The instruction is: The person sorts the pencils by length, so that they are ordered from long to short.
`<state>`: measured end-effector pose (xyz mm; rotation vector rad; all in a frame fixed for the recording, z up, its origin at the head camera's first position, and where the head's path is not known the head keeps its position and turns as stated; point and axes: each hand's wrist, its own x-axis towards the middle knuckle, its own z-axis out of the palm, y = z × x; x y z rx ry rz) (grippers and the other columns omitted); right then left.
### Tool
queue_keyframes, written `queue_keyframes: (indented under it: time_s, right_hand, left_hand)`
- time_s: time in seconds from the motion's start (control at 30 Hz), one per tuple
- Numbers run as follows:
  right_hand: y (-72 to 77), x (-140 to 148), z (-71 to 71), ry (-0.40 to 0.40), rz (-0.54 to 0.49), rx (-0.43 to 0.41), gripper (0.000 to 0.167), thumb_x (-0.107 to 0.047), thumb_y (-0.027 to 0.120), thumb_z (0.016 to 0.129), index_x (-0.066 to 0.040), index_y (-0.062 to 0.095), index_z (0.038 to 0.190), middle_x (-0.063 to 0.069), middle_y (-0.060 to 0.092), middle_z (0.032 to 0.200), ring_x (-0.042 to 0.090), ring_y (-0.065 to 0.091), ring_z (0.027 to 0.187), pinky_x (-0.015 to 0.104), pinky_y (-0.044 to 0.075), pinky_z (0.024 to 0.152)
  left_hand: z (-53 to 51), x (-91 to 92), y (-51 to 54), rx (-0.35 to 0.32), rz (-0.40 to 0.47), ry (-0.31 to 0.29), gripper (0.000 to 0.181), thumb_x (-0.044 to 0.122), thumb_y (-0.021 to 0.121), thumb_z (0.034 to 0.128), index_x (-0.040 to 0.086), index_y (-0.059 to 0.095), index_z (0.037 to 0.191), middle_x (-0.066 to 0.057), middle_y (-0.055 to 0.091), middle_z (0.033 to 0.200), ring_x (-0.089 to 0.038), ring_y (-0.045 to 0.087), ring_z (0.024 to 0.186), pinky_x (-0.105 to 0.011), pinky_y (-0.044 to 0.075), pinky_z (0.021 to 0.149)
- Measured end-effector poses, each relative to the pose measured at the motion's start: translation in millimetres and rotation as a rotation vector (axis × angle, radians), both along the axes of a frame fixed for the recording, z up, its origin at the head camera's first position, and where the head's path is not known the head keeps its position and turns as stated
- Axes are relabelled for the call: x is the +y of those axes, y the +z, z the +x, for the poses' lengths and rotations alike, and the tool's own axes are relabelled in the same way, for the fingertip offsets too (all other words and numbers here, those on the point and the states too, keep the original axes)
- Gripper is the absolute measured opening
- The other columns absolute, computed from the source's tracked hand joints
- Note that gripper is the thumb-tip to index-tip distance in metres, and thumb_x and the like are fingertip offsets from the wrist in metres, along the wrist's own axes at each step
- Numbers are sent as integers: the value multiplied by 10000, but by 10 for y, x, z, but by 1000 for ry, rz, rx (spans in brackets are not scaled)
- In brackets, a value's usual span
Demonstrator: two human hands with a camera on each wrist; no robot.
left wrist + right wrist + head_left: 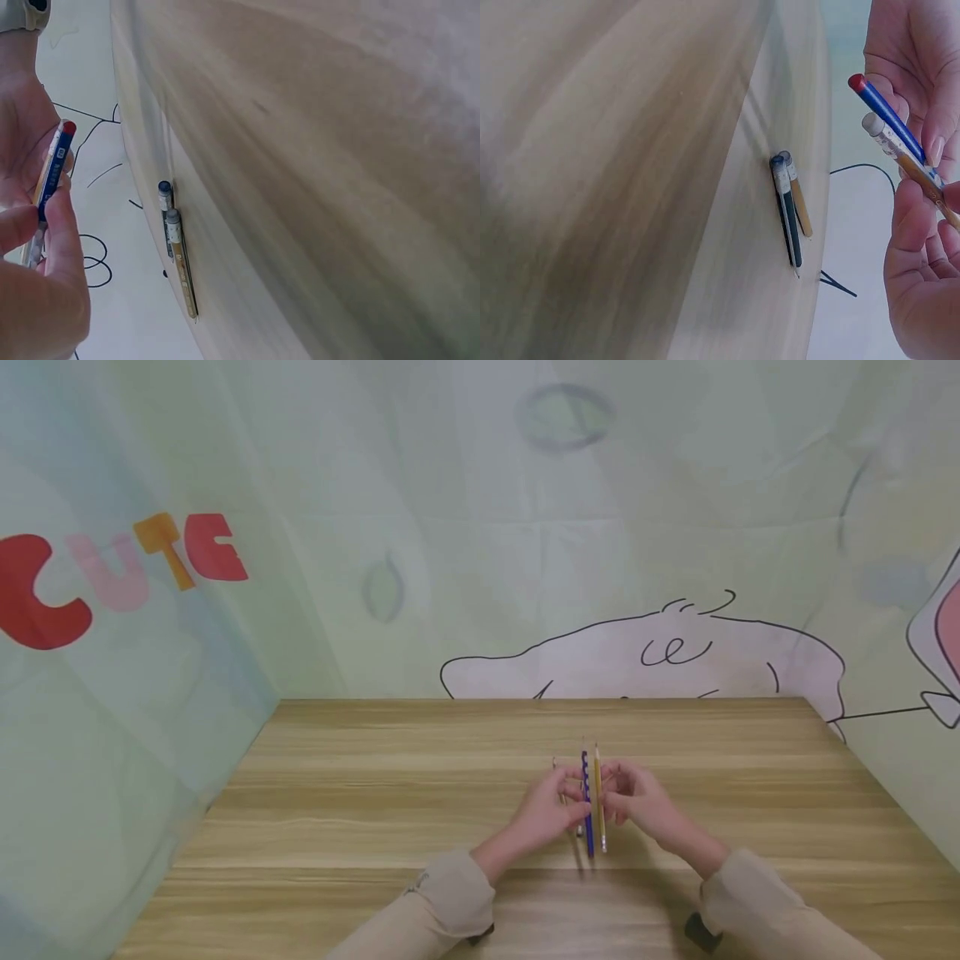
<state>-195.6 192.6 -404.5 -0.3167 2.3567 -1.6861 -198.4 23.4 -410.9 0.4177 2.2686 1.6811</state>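
My left hand (547,810) pinches a blue pencil (589,835) with a red end, seen clearly in the right wrist view. Close beside it, my right hand (641,797) holds a yellow pencil (599,793) by the shaft, its white-and-grey eraser end towards me. Both pencils are raised above the table, nearly parallel, points away from me. Beneath the hands lie a dark pencil (789,217) and another yellow pencil (802,206), side by side with eraser tips. In the head view my left hand mostly covers these two.
The wood-grain table (360,810) stretches around both hands. A printed cloth backdrop (465,527) with cartoon drawings and red, pink and orange letters rises behind the table's far edge and along its sides.
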Motion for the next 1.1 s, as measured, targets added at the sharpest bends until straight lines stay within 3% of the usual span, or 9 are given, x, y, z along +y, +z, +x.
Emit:
queue_keyframes:
  time_s: [0.37, 0.67, 0.97, 1.1]
  right_hand:
    - [-53, 66, 152, -2, 25, 4, 288, -27, 544, 806, 80, 441, 1052, 78, 534, 775, 124, 518, 629, 250, 462, 522]
    - [-94, 314, 250, 1, 55, 10, 298, -48, 548, 807, 82, 450, 1056, 111, 550, 794, 99, 504, 597, 245, 460, 512]
    - [-149, 611, 238, -84, 70, 13, 359, -6, 536, 776, 118, 432, 1097, 113, 563, 782, 90, 510, 597, 262, 467, 519]
    - [-183, 720, 228, -123, 93, 17, 355, 4, 521, 785, 127, 426, 1104, 80, 549, 743, 83, 502, 581, 257, 462, 520]
  left_hand:
    - [148, 25, -53, -41, 6, -35, 421, 36, 620, 774, 67, 482, 1171, -64, 607, 894, -104, 577, 617, -263, 526, 572]
    - [214, 311, -109, -44, -18, -26, 392, 13, 632, 758, 77, 516, 1127, -38, 605, 805, -98, 569, 555, -228, 517, 522]
    - [152, 649, -194, -74, -95, 30, 386, 33, 667, 728, 72, 528, 1086, -7, 614, 728, -121, 579, 526, -205, 490, 473]
    - [87, 751, -257, -96, -82, 48, 378, 7, 659, 725, 52, 524, 1075, -9, 612, 686, -112, 554, 499, -197, 476, 460]
